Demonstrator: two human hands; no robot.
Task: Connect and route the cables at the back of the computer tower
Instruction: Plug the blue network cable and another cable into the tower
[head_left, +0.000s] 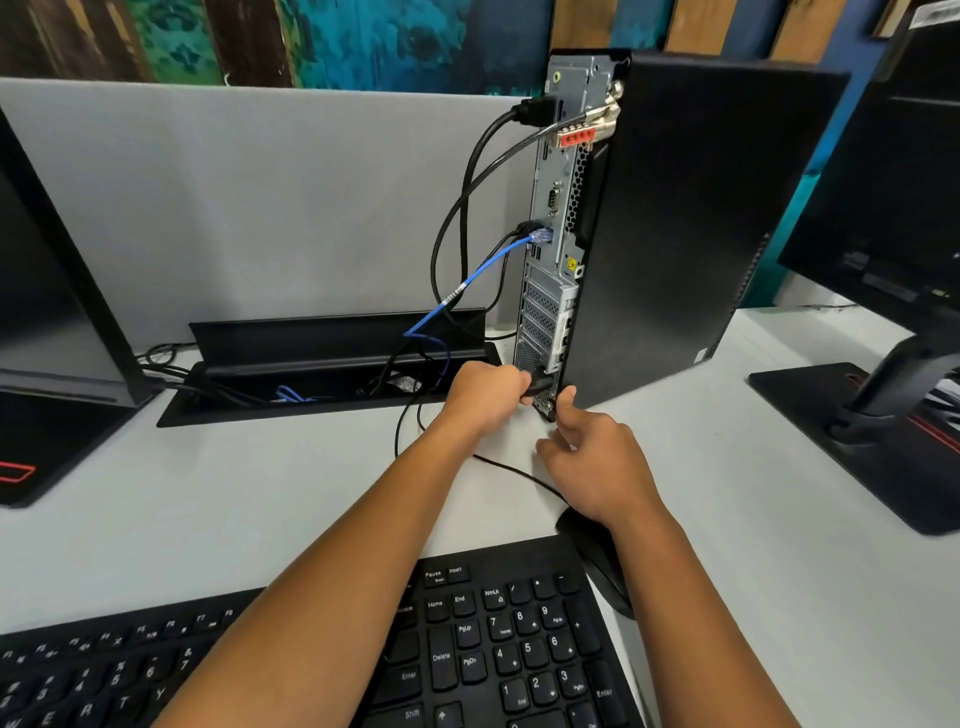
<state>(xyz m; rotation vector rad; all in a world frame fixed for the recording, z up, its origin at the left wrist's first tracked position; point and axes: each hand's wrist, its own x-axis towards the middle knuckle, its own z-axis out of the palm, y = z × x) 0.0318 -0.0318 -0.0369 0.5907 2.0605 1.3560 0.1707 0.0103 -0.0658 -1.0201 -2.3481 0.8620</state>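
A slim black computer tower (675, 218) stands upright on the white desk, its metal back panel (558, 208) facing left. My left hand (483, 395) grips a black power plug (540, 383) at the bottom of that panel. My right hand (597, 462) rests against the tower's lower corner, thumb up on the edge, fingers loosely apart. A blue network cable (467, 283) is plugged in mid-panel. A thick black cable (483, 156) enters near the top. A steel lock cable (519, 150) hangs from a lock with a red tab.
An open black cable tray (332, 338) is sunk into the desk left of the tower, cables running into it. A keyboard (493, 639) and a mouse (597, 556) lie near me. Monitors stand at the left (52, 312) and right (893, 208). A grey partition (260, 197) backs the desk.
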